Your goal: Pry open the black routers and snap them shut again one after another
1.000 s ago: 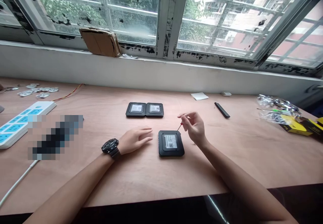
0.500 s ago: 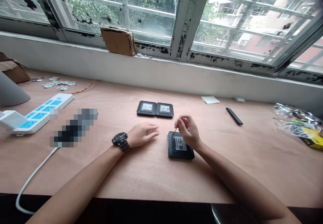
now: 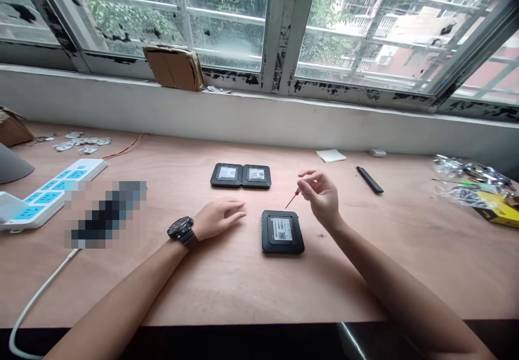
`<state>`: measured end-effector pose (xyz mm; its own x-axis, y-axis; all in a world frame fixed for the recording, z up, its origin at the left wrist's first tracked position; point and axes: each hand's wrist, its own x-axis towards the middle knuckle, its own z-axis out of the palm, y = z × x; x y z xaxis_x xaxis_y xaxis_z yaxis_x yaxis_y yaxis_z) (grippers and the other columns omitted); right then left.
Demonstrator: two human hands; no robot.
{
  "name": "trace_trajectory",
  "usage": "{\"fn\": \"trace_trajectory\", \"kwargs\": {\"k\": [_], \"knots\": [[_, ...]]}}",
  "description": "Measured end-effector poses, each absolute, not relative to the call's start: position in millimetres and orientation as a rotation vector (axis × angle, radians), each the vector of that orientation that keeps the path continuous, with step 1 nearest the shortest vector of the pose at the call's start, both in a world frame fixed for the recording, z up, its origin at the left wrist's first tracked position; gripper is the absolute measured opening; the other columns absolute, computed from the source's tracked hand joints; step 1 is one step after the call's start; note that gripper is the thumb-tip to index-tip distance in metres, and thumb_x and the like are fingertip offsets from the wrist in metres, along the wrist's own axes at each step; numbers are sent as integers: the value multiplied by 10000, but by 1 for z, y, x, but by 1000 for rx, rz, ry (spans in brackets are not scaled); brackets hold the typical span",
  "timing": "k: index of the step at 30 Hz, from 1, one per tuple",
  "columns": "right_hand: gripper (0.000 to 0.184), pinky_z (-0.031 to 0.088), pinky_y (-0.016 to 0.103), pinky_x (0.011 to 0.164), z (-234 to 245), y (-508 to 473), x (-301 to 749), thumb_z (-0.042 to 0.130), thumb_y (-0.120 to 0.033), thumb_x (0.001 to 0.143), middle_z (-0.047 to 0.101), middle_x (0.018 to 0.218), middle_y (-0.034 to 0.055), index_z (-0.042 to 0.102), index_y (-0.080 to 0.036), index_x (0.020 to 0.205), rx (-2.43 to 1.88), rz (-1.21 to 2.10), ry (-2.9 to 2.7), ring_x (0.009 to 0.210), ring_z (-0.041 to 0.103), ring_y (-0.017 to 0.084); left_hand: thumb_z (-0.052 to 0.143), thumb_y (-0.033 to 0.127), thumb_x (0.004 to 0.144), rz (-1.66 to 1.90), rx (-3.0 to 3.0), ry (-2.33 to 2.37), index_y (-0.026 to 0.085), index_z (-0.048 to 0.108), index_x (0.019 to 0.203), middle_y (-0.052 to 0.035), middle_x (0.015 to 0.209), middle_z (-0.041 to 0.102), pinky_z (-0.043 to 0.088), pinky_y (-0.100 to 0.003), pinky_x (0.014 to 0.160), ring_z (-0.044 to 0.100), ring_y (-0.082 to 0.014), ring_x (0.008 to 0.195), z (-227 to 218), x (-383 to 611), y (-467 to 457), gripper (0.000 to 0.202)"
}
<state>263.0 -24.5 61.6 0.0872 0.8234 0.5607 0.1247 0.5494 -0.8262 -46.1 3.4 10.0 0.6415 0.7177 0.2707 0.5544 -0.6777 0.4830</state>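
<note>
A small black device point(image 3: 282, 232) with a white label lies flat on the wooden table point(image 3: 251, 284) in front of me. My right hand point(image 3: 322, 198) hovers just above and to the right of it, fingers pinched on a thin screwdriver point(image 3: 292, 199) with a red collar, tip pointing down-left. My left hand point(image 3: 219, 217), with a black watch on its wrist, rests flat on the table to the left of the device, fingers stretched out, holding nothing. Two more black devices point(image 3: 240, 176) lie side by side farther back.
A white and blue power strip point(image 3: 48, 192) with its cord lies at the left, small silver pieces point(image 3: 81, 142) behind it. A white pad point(image 3: 331, 155) and a black bar point(image 3: 369, 180) lie at the back right; plastic bags and a yellow box point(image 3: 492, 208) at far right.
My right hand has lifted the screwdriver off the device's top corner and drawn back up and to the right. The left hand has stayed put.
</note>
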Motion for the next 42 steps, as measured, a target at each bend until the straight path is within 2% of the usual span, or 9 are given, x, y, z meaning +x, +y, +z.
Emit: {"fn": "trace_trajectory", "kwargs": {"k": [3, 7, 10, 14, 19, 22, 27, 34, 42], "knots": [[248, 488, 295, 542, 52, -22, 300, 738, -424, 893, 688, 950, 47, 575, -238, 877, -986, 358, -1494, 630, 594, 140, 522, 458, 1025, 652, 2590, 1029, 222, 649, 1330, -76, 1406, 629, 515, -407, 1057, 621, -271, 1258, 8, -39, -3, 406], [249, 439, 296, 583, 30, -19, 342, 659, -474, 946, 742, 886, 56, 666, -238, 867, -1246, 18, -1967, 648, 618, 169, 433, 210, 1024, 645, 2743, 854, 226, 486, 1491, -62, 1581, 438, 429, -421, 1171, 459, -249, 1429, 9, -17, -18, 470], [274, 426, 288, 627, 19, -16, 353, 600, -471, 981, 758, 907, 51, 707, -245, 868, -1405, -31, -2186, 733, 671, 189, 409, 98, 968, 583, 2823, 735, 231, 403, 1544, -56, 1602, 403, 410, -425, 1192, 386, -239, 1477, 10, -3, -32, 591], [250, 434, 286, 637, 15, -15, 348, 623, -471, 962, 755, 928, 35, 737, -259, 892, -1488, 45, -2226, 768, 682, 191, 513, 183, 970, 641, 2916, 702, 215, 484, 1490, -100, 1460, 578, 435, -477, 1172, 532, -284, 1366, 11, 1, -50, 521], [252, 451, 285, 643, 13, -18, 342, 615, -467, 965, 741, 986, 34, 745, -265, 891, -1477, 120, -2216, 807, 690, 188, 574, 291, 1001, 738, 3034, 666, 239, 574, 1406, -74, 1235, 724, 501, -465, 1108, 660, -277, 1193, 15, 4, -65, 408], [256, 466, 290, 655, 11, -18, 341, 605, -472, 972, 738, 997, 34, 752, -273, 906, -1461, 123, -2231, 826, 695, 196, 567, 377, 1014, 715, 3028, 772, 226, 578, 1399, -113, 1354, 654, 476, -504, 1117, 603, -313, 1267, 20, 27, -67, 414], [264, 501, 306, 681, 11, -17, 341, 588, -467, 982, 738, 1024, 34, 786, -299, 939, -1416, 92, -2247, 825, 709, 198, 598, 604, 945, 646, 2908, 921, 223, 507, 1467, -166, 1554, 450, 379, -605, 1151, 435, -394, 1414, 19, 66, -63, 652], [242, 534, 327, 681, 9, -16, 348, 569, -428, 996, 713, 1132, 51, 759, -302, 1079, -1412, 70, -2236, 859, 715, 215, 550, 460, 999, 545, 2915, 1027, 255, 449, 1518, -116, 1580, 429, 365, -572, 1177, 416, -361, 1443, 12, 23, -61, 567], [274, 522, 485, 890, 2, -16, 302, 535, -291, 1008, 681, 1199, 119, 667, -276, 1247, -1109, -161, -2356, 1020, 639, 301, 491, 395, 1017, 596, 2889, 1432, 275, 438, 1533, -87, 1552, 476, 419, -524, 1147, 473, -357, 1405, 2, -89, -50, 533]]}}
